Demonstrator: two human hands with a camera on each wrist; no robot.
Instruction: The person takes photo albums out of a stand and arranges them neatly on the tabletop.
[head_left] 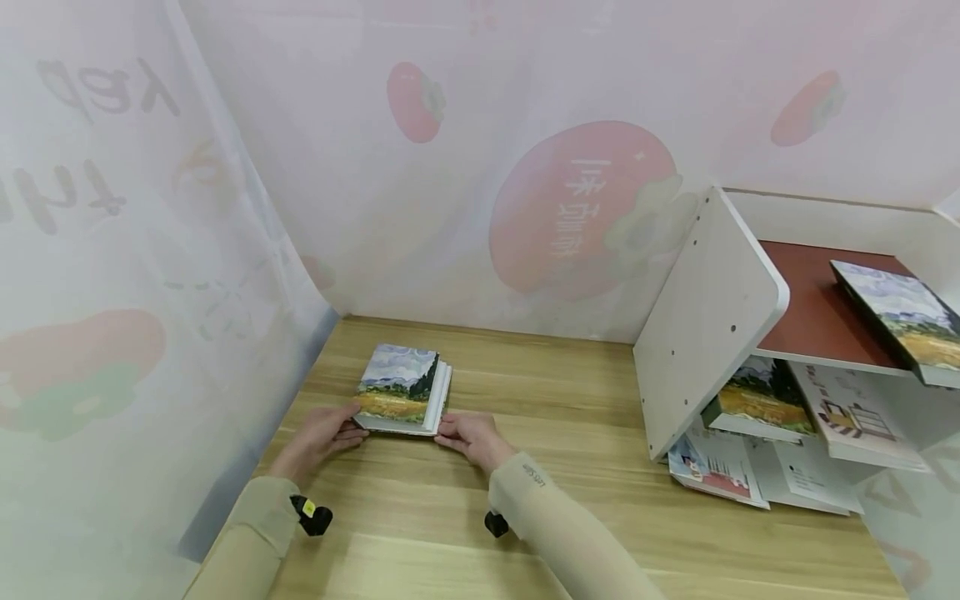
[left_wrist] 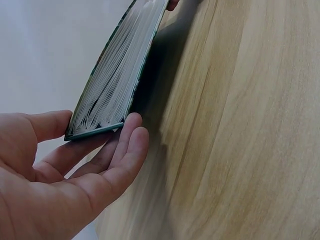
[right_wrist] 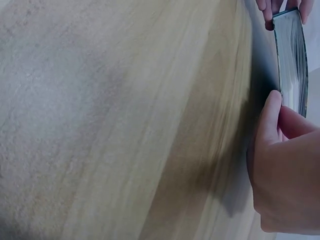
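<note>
A book (head_left: 403, 385) with a painted landscape cover lies on the wooden table (head_left: 570, 433), towards its left side. My left hand (head_left: 347, 422) holds its near left corner, thumb on the cover and straight fingers (left_wrist: 131, 136) under the edge. My right hand (head_left: 450, 430) pinches the near right corner. In the left wrist view the white page edges of the book (left_wrist: 117, 75) stand a little off the wood, with a shadow beneath. In the right wrist view the book (right_wrist: 292, 55) runs along the right edge, its corner between the fingers of my right hand (right_wrist: 286, 114).
A white shelf unit (head_left: 705, 325) stands at the table's right end. It holds a matching book (head_left: 900, 312) on its red-brown board, another book (head_left: 757, 400) below, and booklets (head_left: 847, 412). A pale printed curtain (head_left: 225, 250) closes the left and back sides.
</note>
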